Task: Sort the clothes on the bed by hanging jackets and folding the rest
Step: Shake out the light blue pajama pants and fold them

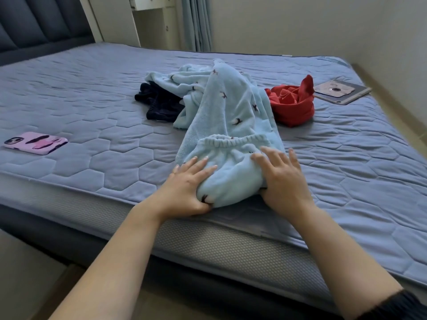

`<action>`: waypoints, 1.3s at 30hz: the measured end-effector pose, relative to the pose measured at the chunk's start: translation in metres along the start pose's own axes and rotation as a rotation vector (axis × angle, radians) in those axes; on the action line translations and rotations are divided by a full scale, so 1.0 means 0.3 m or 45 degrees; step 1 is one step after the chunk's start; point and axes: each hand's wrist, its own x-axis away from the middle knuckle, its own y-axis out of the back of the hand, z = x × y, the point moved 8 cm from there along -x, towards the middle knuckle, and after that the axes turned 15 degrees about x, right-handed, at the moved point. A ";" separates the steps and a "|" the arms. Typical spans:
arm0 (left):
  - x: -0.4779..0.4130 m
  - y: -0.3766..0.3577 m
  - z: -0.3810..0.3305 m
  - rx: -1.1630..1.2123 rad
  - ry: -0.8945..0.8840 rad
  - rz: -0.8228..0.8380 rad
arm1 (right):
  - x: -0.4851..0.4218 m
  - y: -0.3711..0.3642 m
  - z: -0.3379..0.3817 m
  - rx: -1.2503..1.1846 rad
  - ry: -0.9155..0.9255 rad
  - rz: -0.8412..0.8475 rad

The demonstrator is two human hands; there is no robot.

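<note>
- The left hand [189, 188] and right hand [282, 179] clasp the near folded end of the light blue fleece trousers [231, 116] at the quilted grey-blue mattress [92, 100] edge, fingers spread on top and thumbs tucked under
- The trousers' long axis runs straight away from the fingers, both hands equally near
- Beyond lie one crumpled navy garment [159, 102] and one bunched red garment [293, 105]: three garments by colour
</note>
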 end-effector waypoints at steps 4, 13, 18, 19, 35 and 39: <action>0.010 0.023 0.012 -0.100 -0.015 -0.021 | 0.011 -0.042 -0.028 0.005 -0.017 0.234; 0.072 0.042 -0.057 0.685 0.082 0.320 | 0.056 0.023 -0.058 -0.379 0.178 1.027; 0.088 0.130 -0.006 0.955 0.014 0.050 | 0.085 0.023 -0.077 -0.398 0.186 1.085; 0.089 0.153 0.007 1.027 -0.007 -0.050 | 0.079 0.023 -0.082 -0.413 0.178 1.049; 0.050 0.086 0.021 0.800 0.015 -0.291 | 0.096 -0.012 -0.171 -0.630 0.258 1.049; 0.064 0.100 0.073 0.998 0.105 -0.667 | 0.110 0.020 -0.168 -1.274 0.261 0.977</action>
